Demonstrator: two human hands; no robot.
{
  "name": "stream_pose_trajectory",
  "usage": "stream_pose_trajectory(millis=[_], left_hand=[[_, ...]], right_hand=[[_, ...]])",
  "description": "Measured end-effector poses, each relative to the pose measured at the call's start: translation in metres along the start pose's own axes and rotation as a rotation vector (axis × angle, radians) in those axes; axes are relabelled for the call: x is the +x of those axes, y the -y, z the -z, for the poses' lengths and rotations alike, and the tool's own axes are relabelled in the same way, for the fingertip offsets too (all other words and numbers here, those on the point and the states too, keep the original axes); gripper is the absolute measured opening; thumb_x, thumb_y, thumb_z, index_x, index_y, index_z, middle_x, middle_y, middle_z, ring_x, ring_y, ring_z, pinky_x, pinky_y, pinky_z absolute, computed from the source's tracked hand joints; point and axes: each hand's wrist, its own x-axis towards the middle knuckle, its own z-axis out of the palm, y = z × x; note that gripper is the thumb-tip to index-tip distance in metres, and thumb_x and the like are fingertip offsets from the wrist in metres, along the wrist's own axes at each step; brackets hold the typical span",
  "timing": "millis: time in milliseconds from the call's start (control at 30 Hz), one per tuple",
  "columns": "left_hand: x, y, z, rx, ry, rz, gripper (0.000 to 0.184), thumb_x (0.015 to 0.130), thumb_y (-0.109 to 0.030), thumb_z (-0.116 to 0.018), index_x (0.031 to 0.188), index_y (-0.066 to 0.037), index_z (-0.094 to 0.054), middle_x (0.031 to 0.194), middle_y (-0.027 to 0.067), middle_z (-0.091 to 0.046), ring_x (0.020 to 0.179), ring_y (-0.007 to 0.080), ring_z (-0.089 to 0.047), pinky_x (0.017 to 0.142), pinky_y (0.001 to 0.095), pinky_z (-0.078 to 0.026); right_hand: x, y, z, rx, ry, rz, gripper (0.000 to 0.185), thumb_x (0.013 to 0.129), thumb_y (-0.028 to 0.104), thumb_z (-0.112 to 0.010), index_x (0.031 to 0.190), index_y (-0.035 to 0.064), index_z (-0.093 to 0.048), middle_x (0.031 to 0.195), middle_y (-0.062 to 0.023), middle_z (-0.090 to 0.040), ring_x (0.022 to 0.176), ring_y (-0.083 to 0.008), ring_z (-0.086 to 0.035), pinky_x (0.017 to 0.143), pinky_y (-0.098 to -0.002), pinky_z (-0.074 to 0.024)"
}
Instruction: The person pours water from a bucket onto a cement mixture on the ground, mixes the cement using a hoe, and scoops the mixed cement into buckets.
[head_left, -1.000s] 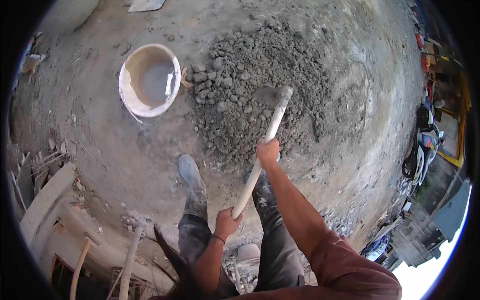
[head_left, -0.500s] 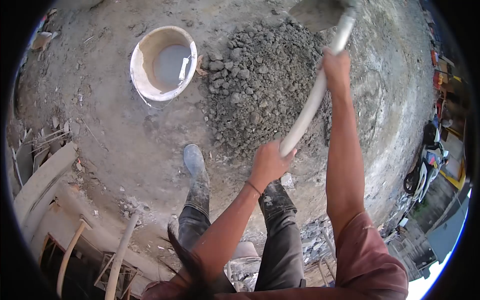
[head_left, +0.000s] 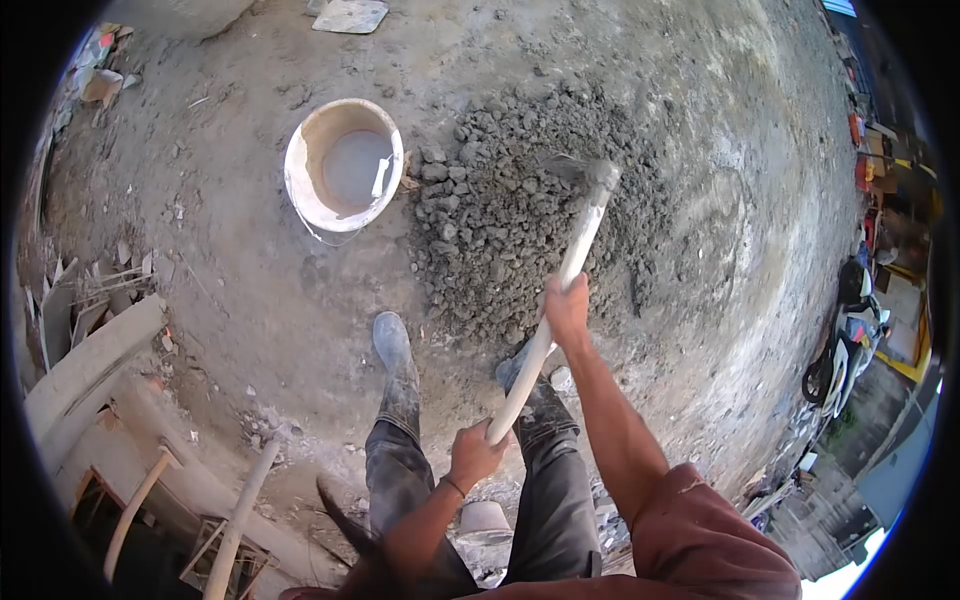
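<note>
Hoe (head_left: 538, 352) is in both your hands right now, running on a slant from low by your legs up to the dirt. Your left hand (head_left: 476, 455) has the butt end, fingers curled snug around the wood, with a dark band (head_left: 453, 487) on the wrist just below them. Your right hand (head_left: 567, 308) is further up the shaft, fingers wrapped around it too, so neither set is spread. Business end's up beyond your right fingers: the blade (head_left: 567, 166) is at the upper part of the grey clumpy pile (head_left: 490, 225), though honestly you can't tell how deep it sits. Most of that pile is ahead of your right fingers and off to their left.

Past the pile, well left of and ahead of those fingers, you've got a pale bucket (head_left: 322, 212) standing with its mouth up, something greyish in the bottom and a white grip (head_left: 381, 177) by the rim. Your left boot (head_left: 393, 345) is ahead and left of your left fingers; your right boot (head_left: 509, 371) is between your two hands, just left of the shaft. Way off right of your right fingers there's a motorbike (head_left: 845, 350).
</note>
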Motion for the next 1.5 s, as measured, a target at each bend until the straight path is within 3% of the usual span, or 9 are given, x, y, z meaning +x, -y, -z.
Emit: stream_pose_trajectory(millis=[467,600,767,800,833,1133,1333,1467,1500], left_hand=[[-0.096,-0.041,0.051,-0.032,0.353,-0.067,0.019,0.080,-0.023,-0.079,0.089,-0.012,-0.067,0.076,0.0164,-0.068,0.075,0.0407,-0.067,0.065,0.0480,-0.053],[-0.060,-0.058,0.039,0.059,0.146,0.106,0.024,0.085,-0.026,-0.077,0.097,-0.005,-0.073,0.078,0.0209,-0.069,0.076,0.0405,-0.069,0.068,0.0500,-0.054],[0.071,-0.112,0.016,-0.160,0.217,0.361,0.035,0.085,-0.030,-0.079,0.085,0.003,-0.068,0.072,0.0241,-0.066,0.070,0.0424,-0.068,0.063,0.0466,-0.051],[0.064,-0.117,0.011,-0.185,0.214,0.371,0.032,0.087,-0.027,-0.079,0.083,0.002,-0.066,0.065,0.0159,-0.063,0.059,0.0291,-0.063,0.056,0.0425,-0.049],[0.067,-0.123,0.003,-0.215,0.205,0.355,0.030,0.088,-0.023,-0.079,0.081,0.001,-0.064,0.059,0.0078,-0.059,0.049,0.0159,-0.059,0.049,0.0384,-0.047],[0.129,-0.168,-0.060,-0.169,0.130,-0.130,0.036,0.089,-0.031,-0.077,0.100,0.003,-0.070,0.071,0.0198,-0.064,0.063,0.0303,-0.066,0.063,0.0423,-0.051],[0.262,-0.215,-0.036,-0.138,0.150,-0.274,0.039,0.086,-0.028,-0.082,0.103,0.005,-0.068,0.072,0.0115,-0.068,0.059,0.0205,-0.062,0.058,0.0390,-0.052],[0.172,-0.132,-0.054,-0.406,0.145,0.282,0.025,0.084,-0.015,-0.080,0.088,0.004,-0.065,0.064,0.0033,-0.059,0.046,0.0131,-0.052,0.042,0.0316,-0.043],[0.144,-0.131,-0.037,-0.445,0.152,0.325,0.025,0.084,-0.015,-0.080,0.085,0.003,-0.064,0.064,0.0029,-0.058,0.046,0.0126,-0.052,0.042,0.0314,-0.043]], right_hand=[[-0.155,0.125,0.107,0.189,-0.195,-0.076,0.027,0.099,0.010,-0.057,0.117,-0.0015,-0.039,0.068,-0.0083,-0.055,0.042,-0.0184,-0.056,0.038,-0.0322,-0.0472],[-0.062,0.041,0.055,0.123,-0.039,-0.262,0.037,0.099,0.012,-0.061,0.121,-0.0069,-0.039,0.071,-0.0102,-0.056,0.045,-0.0189,-0.059,0.037,-0.0329,-0.0463],[0.124,-0.010,-0.004,-0.085,0.203,-0.254,0.033,0.087,0.018,-0.069,0.089,-0.0139,-0.060,0.064,-0.0141,-0.062,0.051,-0.0275,-0.065,0.045,-0.0406,-0.0521],[0.112,-0.011,-0.001,-0.078,0.199,-0.266,0.033,0.087,0.018,-0.069,0.089,-0.0139,-0.060,0.064,-0.0141,-0.062,0.051,-0.0275,-0.065,0.045,-0.0406,-0.0521],[0.106,-0.005,0.006,-0.125,0.151,-0.217,0.033,0.086,0.018,-0.069,0.091,-0.0132,-0.060,0.068,-0.0159,-0.064,0.053,-0.0278,-0.066,0.048,-0.0402,-0.0532],[0.120,0.147,0.143,0.022,-0.172,0.255,0.023,0.093,0.010,-0.060,0.104,-0.0063,-0.049,0.072,-0.0114,-0.060,0.050,-0.0170,-0.060,0.039,-0.0325,-0.0474],[0.265,0.190,0.132,-0.126,-0.058,0.335,0.024,0.087,0.009,-0.058,0.097,-0.0135,-0.062,0.064,-0.0150,-0.066,0.050,-0.0227,-0.067,0.044,-0.0348,-0.0542],[0.231,0.053,0.021,-0.371,0.076,-0.020,0.033,0.089,0.011,-0.061,0.109,-0.0158,-0.059,0.075,-0.0178,-0.069,0.057,-0.0242,-0.069,0.048,-0.0389,-0.0569],[0.213,0.033,0.004,-0.371,0.063,-0.067,0.033,0.084,0.015,-0.065,0.101,-0.0125,-0.066,0.080,-0.0200,-0.073,0.068,-0.0288,-0.075,0.067,-0.0387,-0.0623]])
